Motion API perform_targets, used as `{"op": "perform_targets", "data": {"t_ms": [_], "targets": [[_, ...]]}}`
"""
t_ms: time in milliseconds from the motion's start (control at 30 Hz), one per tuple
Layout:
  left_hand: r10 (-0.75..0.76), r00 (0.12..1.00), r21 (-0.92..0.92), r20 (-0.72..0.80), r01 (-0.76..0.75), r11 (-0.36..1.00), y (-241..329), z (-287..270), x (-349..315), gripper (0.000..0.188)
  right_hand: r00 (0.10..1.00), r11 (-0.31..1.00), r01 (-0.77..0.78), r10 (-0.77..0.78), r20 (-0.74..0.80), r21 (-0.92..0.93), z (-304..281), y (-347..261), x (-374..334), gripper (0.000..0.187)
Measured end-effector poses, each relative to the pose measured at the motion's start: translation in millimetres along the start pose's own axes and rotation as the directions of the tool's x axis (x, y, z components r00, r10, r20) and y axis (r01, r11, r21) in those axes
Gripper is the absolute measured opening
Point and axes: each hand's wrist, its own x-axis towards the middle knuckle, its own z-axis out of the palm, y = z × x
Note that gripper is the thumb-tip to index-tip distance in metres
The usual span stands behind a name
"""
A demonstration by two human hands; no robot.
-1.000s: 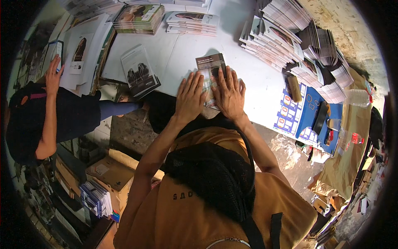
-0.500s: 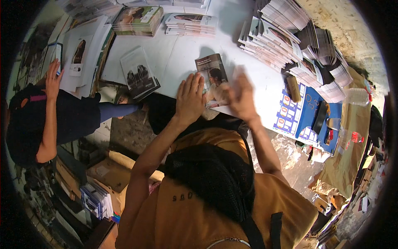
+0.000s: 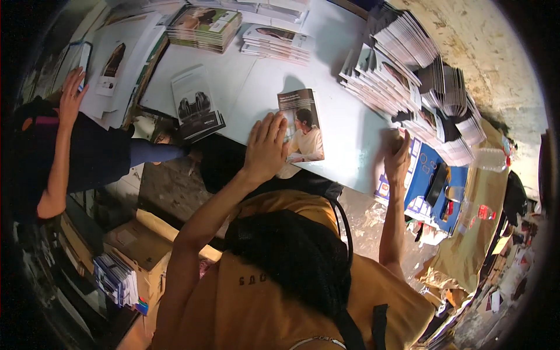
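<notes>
My left hand lies flat, fingers stretched out together, at the left edge of a booklet on the white table. The booklet has a brown cover with a picture of a seated person in a light top. My right hand is at the table's right side, beside the stacked booklets, with its fingers closed round a small brown block. The block is blurred and partly covered by the hand. To the left of my left hand lies a grey-and-black booklet stack.
Fanned booklet stacks line the right of the table. More piles stand at the back. A blue-and-white printed sheet and a plastic bottle are at right. Another person's hand holds a phone at left.
My right hand has left the booklet and moved right to the brown block, closing on it. My left hand stays flat at the booklet's left edge. The view has shifted slightly.
</notes>
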Motion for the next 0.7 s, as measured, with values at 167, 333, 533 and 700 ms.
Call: {"op": "perform_targets", "data": {"t_ms": [167, 333, 533, 700], "targets": [[0.017, 1.000, 0.022, -0.020, -0.017, 1.000, -2.7, 4.4, -1.5, 0.057, 0.723, 0.790, 0.500, -0.607, 0.330, 0.356, -3.8, -114.3, -11.0, 0.055], [0.013, 1.000, 0.030, -0.012, -0.013, 0.999, -0.6, 5.5, 1.9, 0.058, 0.567, 0.669, 0.717, -0.724, 0.393, 0.196, 62.7, -131.0, 29.3, 0.059], [0.037, 0.999, 0.039, -0.013, -0.036, 0.999, 3.2, 7.9, 4.5, 0.059, 0.668, 0.697, 0.705, -0.715, 0.207, 0.133, 106.2, -131.9, 88.7, 0.051], [0.002, 0.999, -0.097, -0.047, -0.006, 0.995, -4.0, 8.3, 8.1, 0.057, 0.406, 0.526, 0.626, -0.850, 0.334, 0.576, 56.8, -121.4, 60.3, 0.036]]}}
